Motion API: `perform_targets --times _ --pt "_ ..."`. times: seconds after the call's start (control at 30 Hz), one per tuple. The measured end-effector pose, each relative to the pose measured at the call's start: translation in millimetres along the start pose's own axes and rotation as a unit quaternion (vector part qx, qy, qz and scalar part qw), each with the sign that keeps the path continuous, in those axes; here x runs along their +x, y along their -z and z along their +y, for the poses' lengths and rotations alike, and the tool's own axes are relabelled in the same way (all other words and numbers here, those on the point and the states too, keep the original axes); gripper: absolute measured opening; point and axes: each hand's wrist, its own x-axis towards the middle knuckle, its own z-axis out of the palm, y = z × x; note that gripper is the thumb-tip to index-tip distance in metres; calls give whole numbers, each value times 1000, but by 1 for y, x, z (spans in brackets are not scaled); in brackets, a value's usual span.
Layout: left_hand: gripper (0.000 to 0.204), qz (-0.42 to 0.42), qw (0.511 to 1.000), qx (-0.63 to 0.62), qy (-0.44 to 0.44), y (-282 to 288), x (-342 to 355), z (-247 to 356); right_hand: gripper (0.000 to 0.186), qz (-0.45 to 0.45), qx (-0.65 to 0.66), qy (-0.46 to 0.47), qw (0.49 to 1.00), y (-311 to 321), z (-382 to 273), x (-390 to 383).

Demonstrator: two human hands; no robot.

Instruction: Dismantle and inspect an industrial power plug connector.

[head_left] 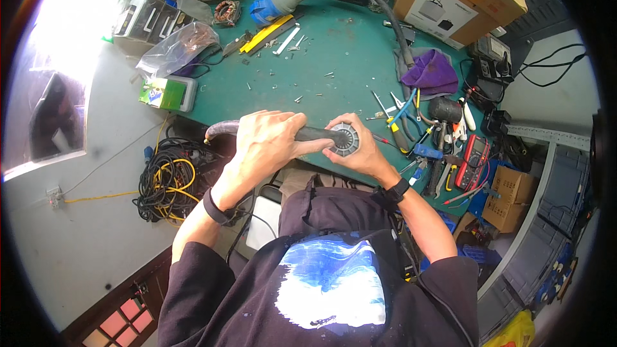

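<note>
My left hand [270, 138] is closed round a thick black cable [222, 128], whose cut end sticks out to the left. Beside it, my right hand [363, 148] grips a round grey ribbed cable connector [348, 139], seen end-on, with the cable running into its middle. Both hands are just over the near edge of the green workbench [283, 90]. Farther back on the bench lies a blue and grey industrial plug [283, 3] with a thick black cable leading from it. The connector's far side is hidden.
To the right lie pliers and screwdrivers [402, 132], a black mallet [445, 110], a red multimeter [474, 157] and a purple cloth [430, 71]. A cardboard box [450, 0] stands at the back right. Loose screws [299, 99] are scattered mid-bench. Coiled cables [168, 177] lie at the left.
</note>
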Motion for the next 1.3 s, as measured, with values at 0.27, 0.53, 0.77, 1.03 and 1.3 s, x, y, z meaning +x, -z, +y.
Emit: perform_targets --times 0.27,0.53,0.77,1.03,1.3 --pt "57 18 1000 9 -8 -1 0 2 56 0 3 2 1000 0 0 0" --pt "58 22 1000 9 -10 -4 0 3 57 0 11 6 1000 0 6 -2" --pt "56 28 1000 7 -12 -5 -1 4 57 -5 9 5 1000 2 4 -3" --pt "56 24 1000 12 -10 -2 -1 7 55 21 6 46 999 0 5 -3" --pt "57 16 1000 20 6 1 -3 9 54 19 -4 35 999 -2 0 -2"
